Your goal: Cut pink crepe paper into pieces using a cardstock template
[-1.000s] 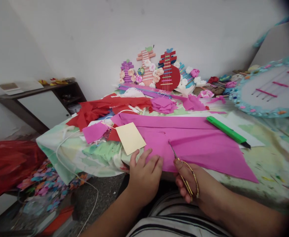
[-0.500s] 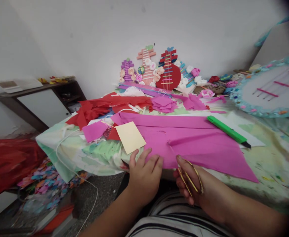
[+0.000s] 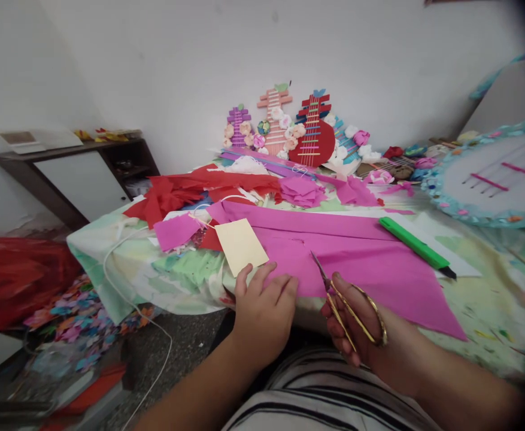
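Note:
A large sheet of magenta crepe paper (image 3: 379, 269) lies along the table's front edge. My left hand (image 3: 264, 314) rests on its near left edge, fingers spread, with the fingertips close to a pale yellow card (image 3: 240, 245). In my right hand (image 3: 365, 332) is a pair of gold-handled scissors (image 3: 340, 302), the fingers wrapped about its loops. The dark blades point up and away over the magenta paper, and look nearly closed. A green box cutter (image 3: 415, 242) lies across the right part of the paper.
Red crepe paper (image 3: 167, 194) and magenta scraps (image 3: 302, 190) are heaped behind. Paper-flower-trimmed instrument models (image 3: 311, 140) lean on the wall. A white cord (image 3: 154, 323) hangs off the table's left side. A blue-edged round piece (image 3: 491, 173) stands at right.
The scissors have turned in my right hand, so the blades now show, pointing forward over the paper. My left hand stays in about the same place. The view has shifted slightly.

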Available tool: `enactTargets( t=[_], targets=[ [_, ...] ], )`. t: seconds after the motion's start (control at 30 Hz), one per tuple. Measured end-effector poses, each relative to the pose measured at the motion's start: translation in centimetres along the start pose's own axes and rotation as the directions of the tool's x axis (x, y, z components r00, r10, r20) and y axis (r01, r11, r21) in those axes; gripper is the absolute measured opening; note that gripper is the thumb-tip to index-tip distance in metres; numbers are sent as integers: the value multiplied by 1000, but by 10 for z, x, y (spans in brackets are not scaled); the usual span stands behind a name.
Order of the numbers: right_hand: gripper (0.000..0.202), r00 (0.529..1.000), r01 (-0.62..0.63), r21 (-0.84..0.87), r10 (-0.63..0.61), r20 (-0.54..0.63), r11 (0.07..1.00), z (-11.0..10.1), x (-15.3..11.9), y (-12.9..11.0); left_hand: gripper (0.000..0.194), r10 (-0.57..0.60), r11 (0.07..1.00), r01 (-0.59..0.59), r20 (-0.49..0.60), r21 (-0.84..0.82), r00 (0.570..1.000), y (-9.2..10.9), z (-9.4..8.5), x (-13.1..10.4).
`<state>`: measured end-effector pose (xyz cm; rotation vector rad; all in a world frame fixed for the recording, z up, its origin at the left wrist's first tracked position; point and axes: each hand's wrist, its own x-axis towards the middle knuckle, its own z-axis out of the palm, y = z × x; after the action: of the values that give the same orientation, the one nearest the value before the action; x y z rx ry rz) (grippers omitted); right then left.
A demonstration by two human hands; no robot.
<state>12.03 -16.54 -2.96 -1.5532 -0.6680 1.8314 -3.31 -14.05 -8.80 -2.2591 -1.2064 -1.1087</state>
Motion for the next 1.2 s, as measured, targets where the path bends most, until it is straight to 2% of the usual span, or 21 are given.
enactTargets(
  t=[0.13,0.23,0.3,0.4,0.43,0.47,0.53,0.57,0.63,0.73,0.8,0.9,1.0,1.13,1.2],
  targets=[
    [39,998,11,-68,-7,67,998,-16,-2,0,18,-41,999,42,24,-30,999,-8,-6,27],
    [40,992,76,-237,-49,120,969,-36,-13,0,18,-53,997,59,126,-43,991,-20,-7,58],
    [42,985,164,-389,-130,112,907,-48,-24,-5,20,-103,993,111,213,-29,972,-30,-6,80],
    [40,952,269,-595,-303,44,758,-56,-33,-25,20,-120,984,152,292,-90,949,-41,-3,108],
    [38,925,291,-670,-379,16,683,-56,-31,-34,20,-147,974,192,313,-117,938,-44,-2,115],
    [37,866,323,-762,-499,0,561,-55,-26,-44,19,-175,961,236,342,-144,923,-46,0,121],
    [39,677,313,-907,-736,4,283,-50,-7,-63,18,-212,930,308,394,-199,894,-49,5,129],
    [41,626,272,-940,-780,12,204,-48,7,-72,18,-218,918,329,414,-221,884,-50,8,132],
    [43,628,233,-951,-778,-14,204,-42,36,-84,18,-217,904,348,435,-247,874,-53,15,137],
    [42,677,306,-922,-735,35,238,-35,73,-89,19,-232,889,375,445,-264,865,-59,26,140],
    [36,704,345,-907,-705,81,240,-33,87,-84,19,-246,876,396,452,-276,858,-63,32,141],
    [27,724,342,-906,-684,85,249,-35,93,-77,18,-259,857,424,464,-295,847,-68,36,141],
    [22,742,371,-875,-665,78,311,-43,91,-74,18,-283,831,459,474,-312,834,-72,37,141],
    [24,755,432,-789,-654,52,436,-51,88,-75,17,-314,794,506,484,-338,816,-74,38,141],
    [27,778,443,-713,-629,4,543,-51,85,-76,17,-324,781,520,488,-346,811,-74,40,140]
  ],
)
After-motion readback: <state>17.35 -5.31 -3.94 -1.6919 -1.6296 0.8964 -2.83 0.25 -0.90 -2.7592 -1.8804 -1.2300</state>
